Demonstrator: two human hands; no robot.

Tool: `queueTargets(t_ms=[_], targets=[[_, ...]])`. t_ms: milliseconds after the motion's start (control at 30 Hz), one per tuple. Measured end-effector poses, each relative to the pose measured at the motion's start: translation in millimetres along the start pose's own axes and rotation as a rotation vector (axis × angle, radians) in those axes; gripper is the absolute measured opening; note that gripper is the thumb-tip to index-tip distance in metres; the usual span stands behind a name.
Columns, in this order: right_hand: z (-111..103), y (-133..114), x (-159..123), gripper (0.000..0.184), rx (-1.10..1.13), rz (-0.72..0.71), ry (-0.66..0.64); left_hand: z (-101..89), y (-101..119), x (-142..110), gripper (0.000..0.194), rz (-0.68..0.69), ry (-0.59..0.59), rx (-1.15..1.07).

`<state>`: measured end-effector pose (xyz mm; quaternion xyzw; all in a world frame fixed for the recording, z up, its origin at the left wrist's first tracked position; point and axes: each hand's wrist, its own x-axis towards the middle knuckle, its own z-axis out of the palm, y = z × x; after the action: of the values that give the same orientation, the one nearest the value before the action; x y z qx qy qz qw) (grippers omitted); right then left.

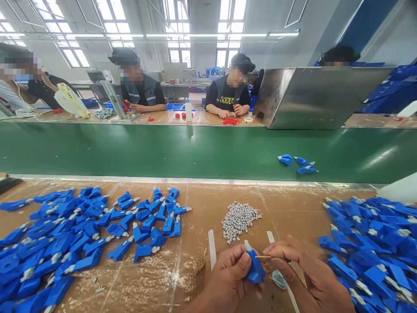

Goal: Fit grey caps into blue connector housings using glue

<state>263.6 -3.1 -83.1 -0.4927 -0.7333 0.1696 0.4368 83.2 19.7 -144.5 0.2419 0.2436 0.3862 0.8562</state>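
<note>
One blue plastic piece with a pale grey tip (256,268) is sitting above the brown tabletop (203,208), the left hand's (232,271) fingers clamping it. The right hand (304,269) is pinching a thin tan stick (263,257), its end pointing at the piece's side. Small grey blocks (239,218) are lying piled beyond.

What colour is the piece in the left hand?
The piece is mostly blue; the head view shows it best.

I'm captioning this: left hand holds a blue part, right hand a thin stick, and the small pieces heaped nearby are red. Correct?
No: the head view shows the small pieces are grey, not red. The left hand holds a blue part, the right hand a thin stick.
</note>
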Motion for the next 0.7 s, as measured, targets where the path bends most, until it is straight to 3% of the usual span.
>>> queueTargets(t_ms=[367,533,700], targets=[[2.1,0.9,-1.3,0.017,0.027,0.021,-0.042,5.9,5.1,-5.5,0.056,0.003,0.002,0.036],[-2.6,-0.6,-2.5,0.021,0.026,-0.005,-0.15,8.0,7.3,-7.1,0.056,-0.006,0.015,0.044],[-1.7,-0.2,-3.8,0.019,0.004,-0.042,-0.121,7.3,5.7,-7.1,0.054,0.004,-0.027,0.051]])
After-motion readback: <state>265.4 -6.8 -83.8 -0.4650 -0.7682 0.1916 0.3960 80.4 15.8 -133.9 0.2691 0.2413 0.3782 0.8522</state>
